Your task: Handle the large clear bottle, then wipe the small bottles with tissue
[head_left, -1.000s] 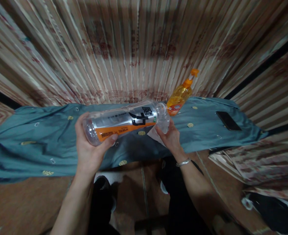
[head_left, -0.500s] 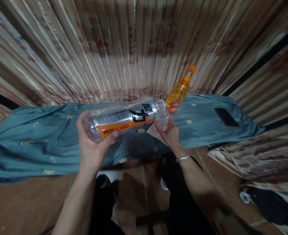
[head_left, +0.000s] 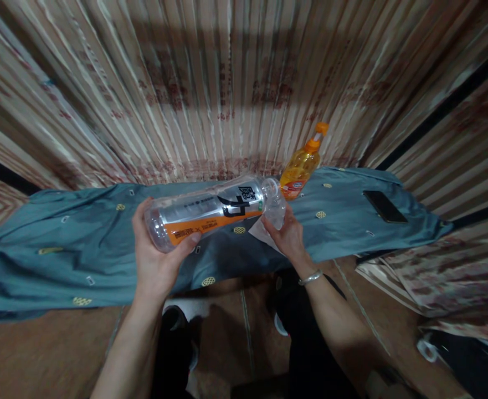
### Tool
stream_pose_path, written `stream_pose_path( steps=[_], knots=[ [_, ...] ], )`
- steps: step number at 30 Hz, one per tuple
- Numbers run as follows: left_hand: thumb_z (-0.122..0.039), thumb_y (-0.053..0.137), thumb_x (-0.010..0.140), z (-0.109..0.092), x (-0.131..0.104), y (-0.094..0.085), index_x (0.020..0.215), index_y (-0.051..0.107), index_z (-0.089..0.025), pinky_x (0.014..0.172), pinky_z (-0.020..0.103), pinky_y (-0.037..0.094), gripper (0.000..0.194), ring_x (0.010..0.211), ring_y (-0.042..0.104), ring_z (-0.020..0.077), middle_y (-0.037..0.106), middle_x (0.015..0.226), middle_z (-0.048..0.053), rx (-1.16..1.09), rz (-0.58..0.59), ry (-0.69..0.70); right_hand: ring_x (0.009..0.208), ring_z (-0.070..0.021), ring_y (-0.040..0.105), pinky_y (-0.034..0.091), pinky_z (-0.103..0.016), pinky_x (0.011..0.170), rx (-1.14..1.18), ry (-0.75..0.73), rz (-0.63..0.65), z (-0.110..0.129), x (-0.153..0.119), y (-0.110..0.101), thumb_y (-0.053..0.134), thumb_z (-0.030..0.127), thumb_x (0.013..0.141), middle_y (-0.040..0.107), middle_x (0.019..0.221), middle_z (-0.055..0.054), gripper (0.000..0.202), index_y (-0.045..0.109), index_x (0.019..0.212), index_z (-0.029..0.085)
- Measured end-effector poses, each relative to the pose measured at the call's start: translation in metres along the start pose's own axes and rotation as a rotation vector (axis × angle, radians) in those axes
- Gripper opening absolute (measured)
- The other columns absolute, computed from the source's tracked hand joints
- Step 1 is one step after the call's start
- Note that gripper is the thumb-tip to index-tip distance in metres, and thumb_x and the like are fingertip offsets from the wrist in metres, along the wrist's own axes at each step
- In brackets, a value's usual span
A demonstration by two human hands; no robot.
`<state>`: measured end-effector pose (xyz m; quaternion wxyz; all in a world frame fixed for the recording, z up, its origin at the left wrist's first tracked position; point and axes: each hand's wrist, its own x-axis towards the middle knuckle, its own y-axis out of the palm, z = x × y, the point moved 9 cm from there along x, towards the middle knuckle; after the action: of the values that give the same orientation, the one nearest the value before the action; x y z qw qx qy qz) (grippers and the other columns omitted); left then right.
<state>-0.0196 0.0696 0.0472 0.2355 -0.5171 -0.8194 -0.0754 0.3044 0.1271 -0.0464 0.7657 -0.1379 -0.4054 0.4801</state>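
A large clear plastic bottle [head_left: 210, 213] with a silver and orange label lies nearly level above the cloth-covered table, its neck to the right. My left hand [head_left: 156, 255] is wrapped round the bottle's base, thumb on the label. Beside the bottle's mouth, my right hand [head_left: 287, 233] grips a clear plastic piece [head_left: 275, 209], perhaps a cup; its exact shape is hard to make out. A white sheet [head_left: 264, 235], like a tissue, shows under the right fingers. Just behind them stands a yellow pump bottle [head_left: 300, 169] with an orange top.
A blue-green cloth [head_left: 81, 238] covers the narrow table. On its right part lies a black phone [head_left: 384, 206]. Pleated curtains [head_left: 227, 83] hang behind the table and at the sides. A black bag-like item [head_left: 468, 360] is on the floor at the lower right.
The whole view has shifted slightly, with the table and bottles a little lower in the picture. Both hands keep their holds, and the bottle stays almost the same between them.
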Motion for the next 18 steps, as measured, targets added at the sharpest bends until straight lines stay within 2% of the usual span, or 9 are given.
stream_pose_path(
  steps=[5,11,18],
  knots=[
    [-0.039,0.089,0.056,0.0007,-0.0005,0.0005,0.131,0.053,-0.028,0.098,0.046,0.056,0.084,0.114,0.063,0.0296,0.06,0.13,0.009,-0.02,0.008,-0.004,0.104,-0.0346,0.073,0.059,-0.045,0.086,0.013,-0.015,-0.001,0.0035,-0.0003,-0.0012,0.054,0.069,0.088,0.074,0.118,-0.02,0.072,0.055,0.133,0.013],
    [-0.038,0.09,0.055,-0.0005,-0.0008,-0.0004,0.128,0.055,-0.028,0.1,0.047,0.055,0.082,0.117,0.062,0.0304,0.06,0.131,0.009,-0.021,0.002,-0.008,0.103,-0.0361,0.073,0.059,-0.047,0.086,-0.005,-0.002,-0.015,-0.0007,-0.0015,-0.0009,0.051,0.078,0.085,0.075,0.115,-0.022,0.087,0.052,0.137,0.008],
    [-0.043,0.091,0.053,-0.0031,-0.0009,-0.0016,0.126,0.057,-0.029,0.1,0.045,0.055,0.082,0.115,0.062,0.0296,0.061,0.128,0.007,0.003,-0.014,-0.008,0.105,-0.0366,0.072,0.058,-0.048,0.088,-0.006,-0.002,-0.028,-0.0031,-0.0031,-0.0008,0.053,0.076,0.085,0.074,0.118,-0.023,0.087,0.051,0.139,0.008]
  ],
)
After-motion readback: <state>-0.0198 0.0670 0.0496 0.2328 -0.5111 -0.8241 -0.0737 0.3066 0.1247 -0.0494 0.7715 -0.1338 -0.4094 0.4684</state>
